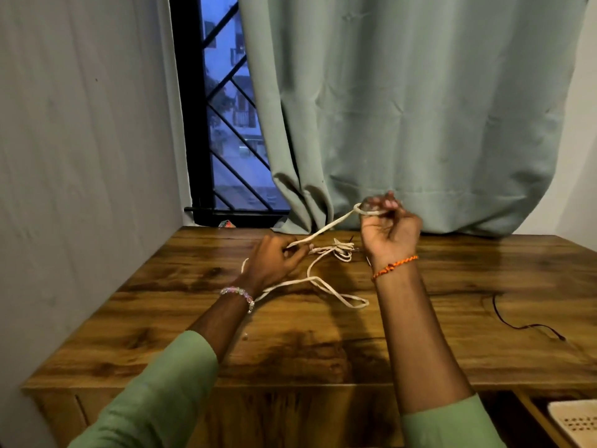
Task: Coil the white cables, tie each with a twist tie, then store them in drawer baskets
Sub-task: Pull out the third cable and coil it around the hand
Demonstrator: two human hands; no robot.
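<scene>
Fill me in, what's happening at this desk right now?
A person is coiling a white cable over a wooden desk. The right hand, raised, grips a loop of it; the left hand pinches the strand running up to that loop. The rest lies loose on the desk, with no tie visible on it. A thin dark wire lies to the right, and a white basket sits in the open drawer.

The white basket (575, 423) at the near right is cut off by the picture's edge, so only one perforated corner shows. The left hand (274, 260) hides part of the white cable (323, 282) passing under it. A small colourful object (227, 223) on the far sill is too small to identify.
</scene>
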